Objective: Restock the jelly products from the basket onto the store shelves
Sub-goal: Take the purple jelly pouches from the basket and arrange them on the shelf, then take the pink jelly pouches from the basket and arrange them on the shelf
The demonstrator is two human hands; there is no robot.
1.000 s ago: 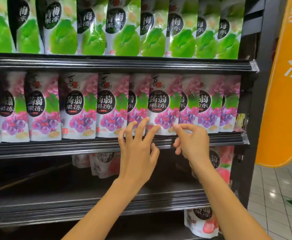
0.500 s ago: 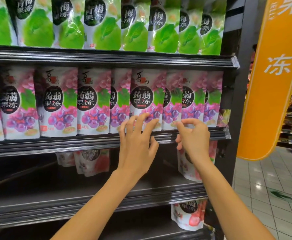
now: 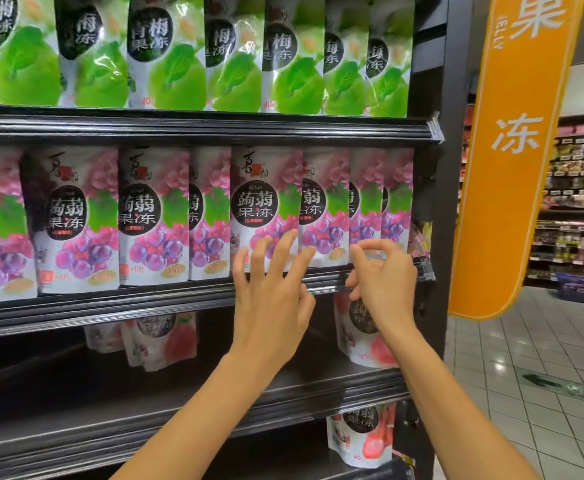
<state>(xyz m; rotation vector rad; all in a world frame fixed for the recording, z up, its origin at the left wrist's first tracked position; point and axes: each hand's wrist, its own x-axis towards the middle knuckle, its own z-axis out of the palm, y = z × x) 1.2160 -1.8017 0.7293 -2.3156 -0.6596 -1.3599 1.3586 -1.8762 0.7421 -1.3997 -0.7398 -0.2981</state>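
Your left hand point(image 3: 273, 292) lies released, fingers spread and straight against the foot of a grape jelly pouch point(image 3: 266, 209) just above the middle shelf rail point(image 3: 145, 299). Your right hand point(image 3: 384, 282) is curled at the rail's right end; whether it pinches a pouch cannot be told. Above the rail, the grape row reads as full. Below the rail, only a few peach pouches point(image 3: 166, 337) stand; judge that tier as the remaining work.
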